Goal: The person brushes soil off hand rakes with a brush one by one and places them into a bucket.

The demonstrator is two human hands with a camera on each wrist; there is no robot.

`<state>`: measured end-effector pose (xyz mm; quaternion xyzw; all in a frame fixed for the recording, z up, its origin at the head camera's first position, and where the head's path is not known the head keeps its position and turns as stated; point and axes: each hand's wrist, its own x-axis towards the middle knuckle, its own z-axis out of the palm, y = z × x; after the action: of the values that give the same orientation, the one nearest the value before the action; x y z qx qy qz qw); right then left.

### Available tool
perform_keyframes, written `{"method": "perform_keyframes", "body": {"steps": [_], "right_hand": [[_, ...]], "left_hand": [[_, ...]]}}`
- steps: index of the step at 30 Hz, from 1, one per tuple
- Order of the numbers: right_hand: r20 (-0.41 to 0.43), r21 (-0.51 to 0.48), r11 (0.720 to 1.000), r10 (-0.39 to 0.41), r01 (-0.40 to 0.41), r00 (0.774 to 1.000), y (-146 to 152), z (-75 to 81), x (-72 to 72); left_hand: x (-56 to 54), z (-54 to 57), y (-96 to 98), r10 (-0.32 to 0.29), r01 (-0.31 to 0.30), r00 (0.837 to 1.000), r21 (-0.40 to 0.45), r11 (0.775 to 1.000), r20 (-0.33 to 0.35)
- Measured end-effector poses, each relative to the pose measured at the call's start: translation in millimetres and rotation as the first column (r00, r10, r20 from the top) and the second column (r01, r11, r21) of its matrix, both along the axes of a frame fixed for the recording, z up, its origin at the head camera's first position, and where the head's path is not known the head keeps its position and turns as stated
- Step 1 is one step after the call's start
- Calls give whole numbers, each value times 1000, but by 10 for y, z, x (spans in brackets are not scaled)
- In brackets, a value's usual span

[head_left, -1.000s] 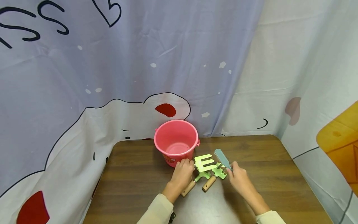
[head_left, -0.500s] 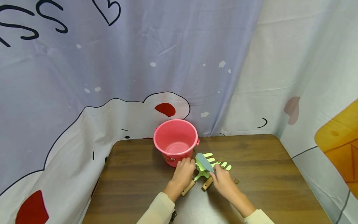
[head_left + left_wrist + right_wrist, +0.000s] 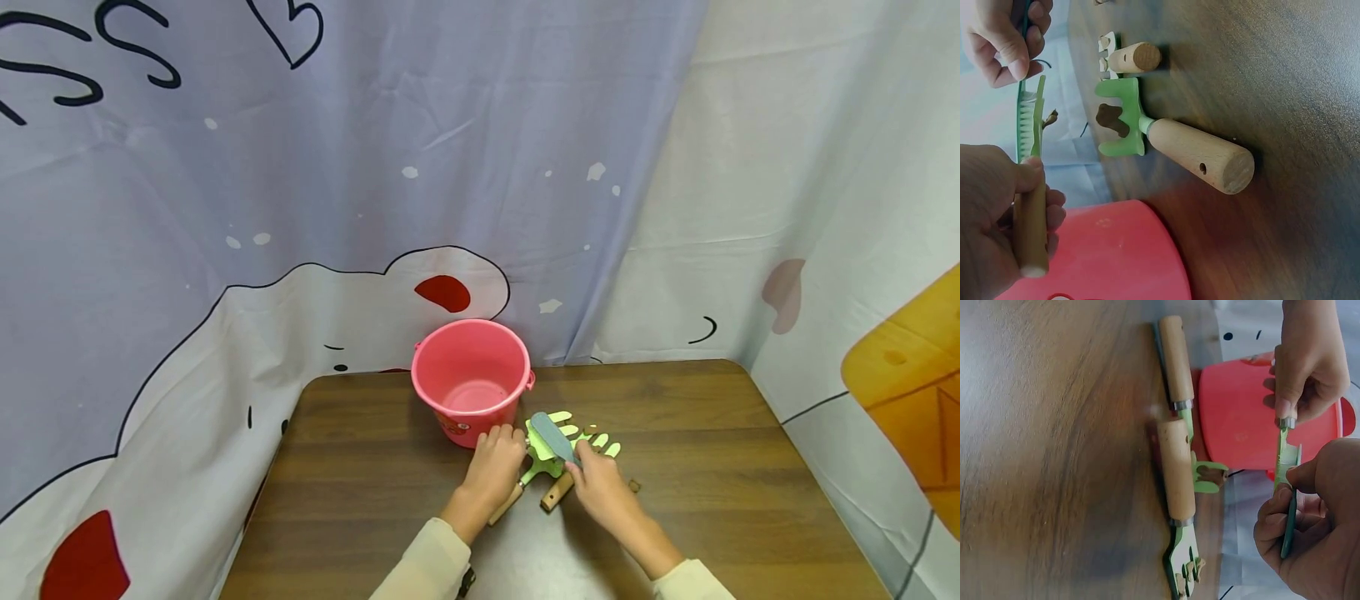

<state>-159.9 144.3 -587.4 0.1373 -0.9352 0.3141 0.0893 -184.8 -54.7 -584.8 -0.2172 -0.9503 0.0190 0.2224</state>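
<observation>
Over the table [image 3: 360, 475], the left hand [image 3: 491, 471] is gripping a fork [image 3: 1030, 234], and the right hand [image 3: 600, 492] is pinching a brush [image 3: 552, 437] against it. Below them, two other tools [image 3: 1177, 472] are lying near the bucket [image 3: 435, 379].

The head camera looks forward and down over the table [image 3: 720, 467]; both wrist views, near and sideways, share the hands [image 3: 988, 215].

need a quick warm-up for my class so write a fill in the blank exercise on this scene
The left hand grips the fork by its wooden ____.
The right hand holds the brush, its ____ toward the fork.
On the table lie ____ wooden-handled tools.
In the head view, the bucket is coloured ____.

Missing: handle, bristles, two, pink.
</observation>
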Motion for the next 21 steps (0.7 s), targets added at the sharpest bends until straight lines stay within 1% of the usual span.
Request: {"method": "perform_keyframes", "body": {"steps": [5, 8, 14, 17, 19, 21], "right_hand": [[16, 6, 999, -40, 40, 999, 88, -29, -45], [9, 1, 998, -66, 66, 998, 160, -65, -72], [-25, -13, 997, -75, 74, 997, 283, -146, -113], [-57, -9, 995, -95, 95, 994, 353, -175, -126], [-72, -2, 994, -110, 110, 991, 409, -186, -131], [-70, 2, 992, -128, 129, 989, 465, -189, -134]], "left_hand": [[-4, -14, -10, 7, -7, 1000, -1, 1000, -12], [-6, -21, -22, 15, -15, 1000, -8, 1000, -19], [1, -52, -54, 8, -9, 999, -19, 1000, -36], [11, -42, -69, 4, -4, 1000, -11, 1000, -19], [18, -27, -76, 5, -5, 1000, -1, 1000, 11], [26, -9, -78, 8, -9, 999, 14, 1000, 48]]}}
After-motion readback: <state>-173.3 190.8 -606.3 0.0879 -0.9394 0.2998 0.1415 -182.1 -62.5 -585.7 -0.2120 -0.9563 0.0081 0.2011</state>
